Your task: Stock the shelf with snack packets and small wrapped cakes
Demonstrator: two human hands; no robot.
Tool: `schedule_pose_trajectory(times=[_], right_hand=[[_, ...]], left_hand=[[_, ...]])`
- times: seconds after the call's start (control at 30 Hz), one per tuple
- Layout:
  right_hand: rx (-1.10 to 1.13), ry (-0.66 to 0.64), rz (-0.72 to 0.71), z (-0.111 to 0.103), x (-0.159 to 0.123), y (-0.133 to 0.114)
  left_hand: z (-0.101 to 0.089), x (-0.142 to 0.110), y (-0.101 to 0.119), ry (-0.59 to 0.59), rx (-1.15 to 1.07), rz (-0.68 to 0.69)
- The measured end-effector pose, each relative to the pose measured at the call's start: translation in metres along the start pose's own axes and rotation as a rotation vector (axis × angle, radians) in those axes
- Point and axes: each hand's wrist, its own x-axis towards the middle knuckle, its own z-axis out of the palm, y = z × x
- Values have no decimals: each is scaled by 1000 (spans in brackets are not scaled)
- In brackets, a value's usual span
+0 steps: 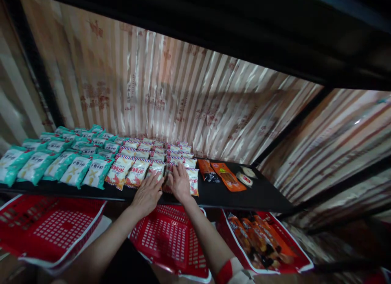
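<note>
My left hand [148, 193] lies over the front row of white-and-red snack packets [137, 172], its fingers stretched out on one packet. Beside it, my right hand [179, 182] rests with spread fingers on packets near the row's right end, partly covering them. Neither hand grips anything that I can see. Several rows of these packets stand on the black shelf [226, 198], reaching back toward the wall. To their left, teal-and-white snack packets [76, 170] fill the shelf in rows.
Right of my hands lie an orange packet [228, 177], a darker orange bag [206, 170] and pale round packs [245, 179]. Below the shelf edge are red baskets at left [61, 231] and middle [165, 235]; a right basket [305, 264] holds orange packages. A black upper shelf [214, 36] hangs overhead.
</note>
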Motion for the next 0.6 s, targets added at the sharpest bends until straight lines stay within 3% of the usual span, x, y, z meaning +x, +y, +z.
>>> schedule_pose_trajectory(times=[0.17,0.3,0.37,0.5,0.6], right_hand=[[22,-51,-40,-10,-16,24],[107,-150,-193,-23,-16,35],[130,-128,-211,-28,-19,43],[125,-45,20,-32,-25,68],[140,-128,203,-27,-24,90]], left_hand=[[35,22,52,-71,-45,-78],[52,31,67,-103,-24,-114],[54,31,71,-113,0,-148],[56,33,78,-103,19,-171],[59,39,85,-123,-6,-226]])
